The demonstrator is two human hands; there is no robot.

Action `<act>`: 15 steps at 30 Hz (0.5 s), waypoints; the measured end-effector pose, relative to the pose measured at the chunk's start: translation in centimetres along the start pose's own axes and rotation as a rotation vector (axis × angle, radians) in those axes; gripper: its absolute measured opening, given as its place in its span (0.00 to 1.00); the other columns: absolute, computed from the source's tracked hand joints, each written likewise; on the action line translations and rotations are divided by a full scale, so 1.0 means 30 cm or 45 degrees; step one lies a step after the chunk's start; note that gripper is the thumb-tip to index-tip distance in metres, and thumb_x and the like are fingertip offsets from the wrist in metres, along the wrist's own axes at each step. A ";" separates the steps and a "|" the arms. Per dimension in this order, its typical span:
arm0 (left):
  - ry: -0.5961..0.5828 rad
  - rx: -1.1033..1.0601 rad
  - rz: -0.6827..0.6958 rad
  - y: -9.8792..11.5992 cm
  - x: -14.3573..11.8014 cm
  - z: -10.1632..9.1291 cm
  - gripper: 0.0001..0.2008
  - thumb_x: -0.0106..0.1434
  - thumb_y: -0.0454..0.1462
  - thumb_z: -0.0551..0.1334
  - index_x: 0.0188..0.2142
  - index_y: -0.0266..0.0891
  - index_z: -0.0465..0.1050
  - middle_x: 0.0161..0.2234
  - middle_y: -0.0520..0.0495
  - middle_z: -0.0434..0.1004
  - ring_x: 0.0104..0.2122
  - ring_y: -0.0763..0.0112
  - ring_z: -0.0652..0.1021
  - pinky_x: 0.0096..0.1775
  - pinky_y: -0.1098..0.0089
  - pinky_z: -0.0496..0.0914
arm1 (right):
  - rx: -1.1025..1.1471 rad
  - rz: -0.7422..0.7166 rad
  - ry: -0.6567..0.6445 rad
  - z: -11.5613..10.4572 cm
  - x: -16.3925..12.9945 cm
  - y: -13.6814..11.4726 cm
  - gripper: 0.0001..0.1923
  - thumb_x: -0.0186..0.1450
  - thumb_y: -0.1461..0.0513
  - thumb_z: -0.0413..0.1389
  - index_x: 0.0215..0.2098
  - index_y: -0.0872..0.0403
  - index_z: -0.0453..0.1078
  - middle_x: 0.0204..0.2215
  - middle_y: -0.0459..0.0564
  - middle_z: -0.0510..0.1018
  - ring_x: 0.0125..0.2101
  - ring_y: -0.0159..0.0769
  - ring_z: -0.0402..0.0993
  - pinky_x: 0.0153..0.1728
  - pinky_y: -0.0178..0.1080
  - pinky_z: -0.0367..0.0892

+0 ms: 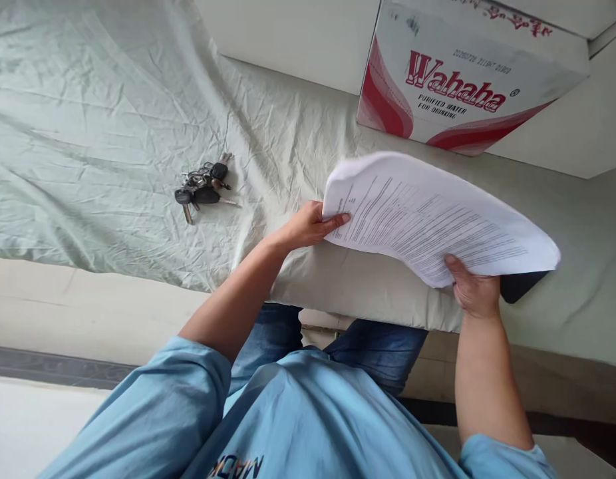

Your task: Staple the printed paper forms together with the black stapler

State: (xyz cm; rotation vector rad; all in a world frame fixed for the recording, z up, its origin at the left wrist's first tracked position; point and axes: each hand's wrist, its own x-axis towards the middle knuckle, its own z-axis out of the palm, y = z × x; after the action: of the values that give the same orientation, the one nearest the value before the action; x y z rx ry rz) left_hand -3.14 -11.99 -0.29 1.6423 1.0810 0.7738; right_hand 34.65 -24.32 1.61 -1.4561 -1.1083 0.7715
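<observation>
A stack of printed paper sheets [418,213] is held up over the cloth-covered table, bending in a curve between my two hands. My left hand [310,225] grips its left edge, thumb lying on the top sheet and fingers hidden beneath. At the lower right edge, my right hand [472,286] pinches the stack the same way, with its thumb on the print. Part of a flat black object [521,286] shows just beyond my right hand, under the paper; what it is I cannot tell.
A bunch of keys [205,185] lies on the pale green cloth [113,133] to the left. Behind the paper stands a red and white Wahaha water carton [467,73] against a white panel [288,40]. The table's front edge runs just before my legs.
</observation>
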 end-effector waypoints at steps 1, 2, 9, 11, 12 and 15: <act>-0.048 -0.019 -0.053 0.018 0.002 0.002 0.36 0.71 0.71 0.67 0.36 0.40 0.83 0.35 0.41 0.88 0.36 0.59 0.86 0.36 0.62 0.80 | 0.047 0.028 0.030 0.014 -0.023 -0.001 0.31 0.58 0.47 0.84 0.56 0.46 0.87 0.58 0.53 0.92 0.69 0.55 0.85 0.80 0.65 0.73; -0.090 -0.040 -0.109 0.037 0.006 0.002 0.37 0.71 0.72 0.66 0.35 0.40 0.81 0.34 0.42 0.87 0.35 0.60 0.84 0.35 0.63 0.78 | 0.083 0.076 0.061 0.022 -0.055 0.000 0.33 0.57 0.47 0.85 0.57 0.46 0.87 0.59 0.53 0.92 0.70 0.55 0.85 0.81 0.65 0.71; -0.323 -0.064 -0.160 0.111 0.063 -0.021 0.35 0.70 0.70 0.69 0.31 0.41 0.74 0.29 0.46 0.80 0.29 0.68 0.77 0.31 0.66 0.72 | 0.137 0.610 -0.013 -0.101 -0.322 0.048 0.27 0.62 0.44 0.82 0.53 0.46 0.89 0.52 0.55 0.95 0.58 0.57 0.93 0.65 0.61 0.86; -0.477 -0.019 -0.149 0.124 0.089 -0.018 0.33 0.70 0.67 0.70 0.27 0.43 0.70 0.26 0.48 0.75 0.26 0.70 0.72 0.28 0.65 0.67 | 0.122 0.606 0.030 -0.173 -0.330 0.043 0.27 0.64 0.43 0.80 0.55 0.46 0.89 0.50 0.55 0.96 0.51 0.54 0.94 0.57 0.56 0.89; -0.570 0.002 -0.133 0.132 0.104 -0.012 0.31 0.71 0.64 0.70 0.27 0.43 0.70 0.26 0.49 0.73 0.25 0.71 0.71 0.28 0.65 0.66 | 0.115 0.584 0.041 -0.204 -0.318 0.035 0.28 0.65 0.42 0.79 0.57 0.46 0.88 0.49 0.56 0.95 0.49 0.52 0.95 0.53 0.54 0.90; -0.828 0.074 0.001 0.158 0.152 0.031 0.22 0.72 0.54 0.67 0.29 0.42 0.78 0.27 0.49 0.76 0.26 0.69 0.72 0.30 0.66 0.66 | 0.072 0.459 -0.027 -0.249 -0.241 -0.003 0.32 0.66 0.41 0.79 0.61 0.45 0.85 0.48 0.56 0.95 0.48 0.50 0.94 0.50 0.51 0.89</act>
State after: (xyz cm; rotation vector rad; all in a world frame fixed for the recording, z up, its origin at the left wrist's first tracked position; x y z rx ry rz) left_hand 0.86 -8.75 3.91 1.7634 0.6372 0.1707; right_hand 38.89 -33.78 2.32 -1.6243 -0.8400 1.0621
